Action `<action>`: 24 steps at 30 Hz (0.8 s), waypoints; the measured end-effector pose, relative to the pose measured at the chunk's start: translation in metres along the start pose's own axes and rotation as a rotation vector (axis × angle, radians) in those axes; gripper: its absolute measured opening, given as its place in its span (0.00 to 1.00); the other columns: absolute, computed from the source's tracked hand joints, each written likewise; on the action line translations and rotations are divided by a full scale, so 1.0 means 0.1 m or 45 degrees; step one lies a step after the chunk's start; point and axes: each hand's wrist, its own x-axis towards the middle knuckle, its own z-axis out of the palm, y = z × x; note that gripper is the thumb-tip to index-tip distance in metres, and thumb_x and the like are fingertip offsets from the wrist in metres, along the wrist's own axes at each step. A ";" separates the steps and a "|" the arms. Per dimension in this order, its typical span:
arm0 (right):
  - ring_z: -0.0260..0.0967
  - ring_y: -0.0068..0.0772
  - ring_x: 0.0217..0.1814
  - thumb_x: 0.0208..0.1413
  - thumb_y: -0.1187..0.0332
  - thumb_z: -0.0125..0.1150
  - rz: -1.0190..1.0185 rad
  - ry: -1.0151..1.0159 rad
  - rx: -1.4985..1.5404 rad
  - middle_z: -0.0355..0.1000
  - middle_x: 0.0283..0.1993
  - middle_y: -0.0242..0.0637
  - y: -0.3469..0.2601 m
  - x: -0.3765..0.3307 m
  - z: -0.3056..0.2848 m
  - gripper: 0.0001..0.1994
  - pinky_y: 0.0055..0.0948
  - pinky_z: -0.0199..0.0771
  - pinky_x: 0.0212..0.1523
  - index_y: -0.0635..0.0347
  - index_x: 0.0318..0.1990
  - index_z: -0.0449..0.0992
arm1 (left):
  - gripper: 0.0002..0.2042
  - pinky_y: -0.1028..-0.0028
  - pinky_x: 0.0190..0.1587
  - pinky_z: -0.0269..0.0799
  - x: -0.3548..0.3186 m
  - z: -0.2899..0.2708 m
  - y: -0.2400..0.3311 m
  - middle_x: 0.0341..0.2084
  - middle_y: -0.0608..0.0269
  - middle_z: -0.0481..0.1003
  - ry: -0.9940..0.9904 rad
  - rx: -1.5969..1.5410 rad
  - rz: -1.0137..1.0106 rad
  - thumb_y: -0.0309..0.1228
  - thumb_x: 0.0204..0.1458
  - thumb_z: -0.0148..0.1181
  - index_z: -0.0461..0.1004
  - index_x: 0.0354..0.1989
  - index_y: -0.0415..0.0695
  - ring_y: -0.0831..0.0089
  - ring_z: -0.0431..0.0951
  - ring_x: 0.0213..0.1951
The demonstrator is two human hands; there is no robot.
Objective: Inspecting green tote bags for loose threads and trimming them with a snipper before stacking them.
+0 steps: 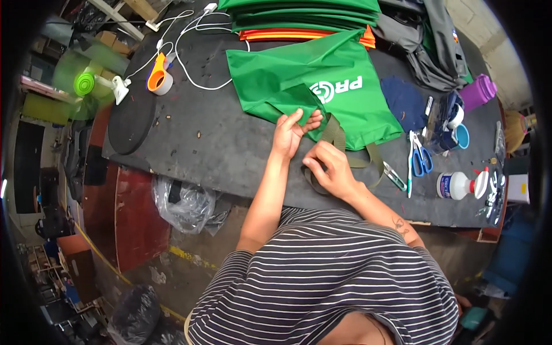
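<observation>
A green fabric tote bag (345,69) with white printing lies on the dark table, turned upside down from where I stand. My left hand (292,133) is closed on the bag's near edge, thumb on top and fingers curled up. Close to its right, my right hand (332,168) has its fingers curled in, knuckles up, over an olive webbing strap (334,133) of the bag. The strap appears above that hand and loops out below it; the fingertips are partly hidden. Another loop of the strap lies right of the hand, beside a utility knife (394,176).
Stacked green and orange bags (305,20) stand at the back. To the right are blue-handled scissors (421,155), a white spray bottle (457,186), a purple bottle (478,93) and dark cloth (402,103). At left are a tape roll (160,82), white cables (178,52) and a spinning green fan (84,84).
</observation>
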 end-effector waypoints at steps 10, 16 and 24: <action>0.68 0.44 0.31 0.55 0.76 0.56 0.286 -0.106 -0.246 0.68 0.30 0.45 0.34 -0.26 0.11 0.03 0.35 0.68 0.35 0.66 0.33 0.70 | 0.13 0.63 0.43 0.79 -0.02 -0.13 -0.14 0.37 0.43 0.77 -0.094 -0.222 -0.038 0.28 0.59 0.50 0.71 0.46 0.29 0.57 0.80 0.39; 0.67 0.37 0.32 0.57 0.76 0.53 0.301 -0.172 -0.224 0.68 0.30 0.43 0.36 -0.28 0.12 0.03 0.31 0.68 0.38 0.68 0.33 0.70 | 0.13 0.65 0.39 0.79 -0.04 -0.14 -0.16 0.36 0.49 0.77 -0.052 -0.165 -0.028 0.30 0.58 0.52 0.72 0.46 0.33 0.61 0.81 0.36; 0.69 0.33 0.29 0.54 0.78 0.57 0.117 -0.013 -0.217 0.70 0.29 0.41 -0.02 -0.27 -0.04 0.02 0.29 0.69 0.33 0.66 0.31 0.73 | 0.15 0.63 0.43 0.79 0.00 -0.11 -0.08 0.37 0.43 0.77 -0.106 -0.155 -0.031 0.30 0.58 0.52 0.71 0.47 0.29 0.57 0.80 0.37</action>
